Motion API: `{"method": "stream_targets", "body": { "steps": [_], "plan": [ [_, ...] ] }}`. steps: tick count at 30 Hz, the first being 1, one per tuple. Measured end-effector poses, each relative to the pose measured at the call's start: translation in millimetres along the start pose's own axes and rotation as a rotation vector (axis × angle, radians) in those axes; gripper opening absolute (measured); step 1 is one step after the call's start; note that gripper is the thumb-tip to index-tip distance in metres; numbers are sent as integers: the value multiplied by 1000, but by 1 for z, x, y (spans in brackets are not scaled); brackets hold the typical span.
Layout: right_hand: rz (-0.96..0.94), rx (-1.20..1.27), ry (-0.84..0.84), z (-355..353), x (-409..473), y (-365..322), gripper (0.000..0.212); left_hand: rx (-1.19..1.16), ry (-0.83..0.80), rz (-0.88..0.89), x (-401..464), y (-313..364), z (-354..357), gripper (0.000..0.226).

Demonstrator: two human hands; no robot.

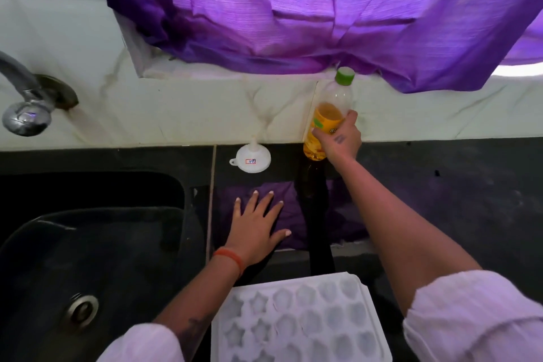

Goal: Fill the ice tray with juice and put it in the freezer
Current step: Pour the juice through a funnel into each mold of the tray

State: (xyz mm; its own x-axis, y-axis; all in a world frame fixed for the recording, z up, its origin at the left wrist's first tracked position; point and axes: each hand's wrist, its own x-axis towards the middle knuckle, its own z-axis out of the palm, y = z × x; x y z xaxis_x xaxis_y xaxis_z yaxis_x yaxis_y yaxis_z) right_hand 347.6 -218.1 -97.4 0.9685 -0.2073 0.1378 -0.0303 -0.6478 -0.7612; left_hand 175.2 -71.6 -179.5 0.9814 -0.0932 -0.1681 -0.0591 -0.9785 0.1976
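A white ice tray with star and round moulds lies on the dark counter at the near edge, its cells dry. A clear juice bottle with a green cap and yellow label holds orange-yellow juice and stands at the back of the counter against the wall. My right hand is wrapped around the bottle's lower half. My left hand rests flat on the counter, fingers spread, holding nothing, just beyond the tray. A small white funnel lies to the left of the bottle.
A dark sink with a metal drain fills the left side, with a chrome tap above it. A purple curtain hangs over the window ledge behind the bottle. Dark counter extends to the right.
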Motion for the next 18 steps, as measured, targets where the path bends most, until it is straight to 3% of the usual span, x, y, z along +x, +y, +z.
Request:
{"method": "stream_targets", "body": {
  "steps": [12,16,18],
  "plan": [
    [-130,-26,87,-85,-131,51,68,-528,202,68,-44,30,-36,37],
    [-133,-16,87,-99,-158,62,66,-640,153,108,-49,54,-43,42],
    [-137,6,73,-101,-166,63,66,-695,136,138,-47,68,-46,60]
  ]
}}
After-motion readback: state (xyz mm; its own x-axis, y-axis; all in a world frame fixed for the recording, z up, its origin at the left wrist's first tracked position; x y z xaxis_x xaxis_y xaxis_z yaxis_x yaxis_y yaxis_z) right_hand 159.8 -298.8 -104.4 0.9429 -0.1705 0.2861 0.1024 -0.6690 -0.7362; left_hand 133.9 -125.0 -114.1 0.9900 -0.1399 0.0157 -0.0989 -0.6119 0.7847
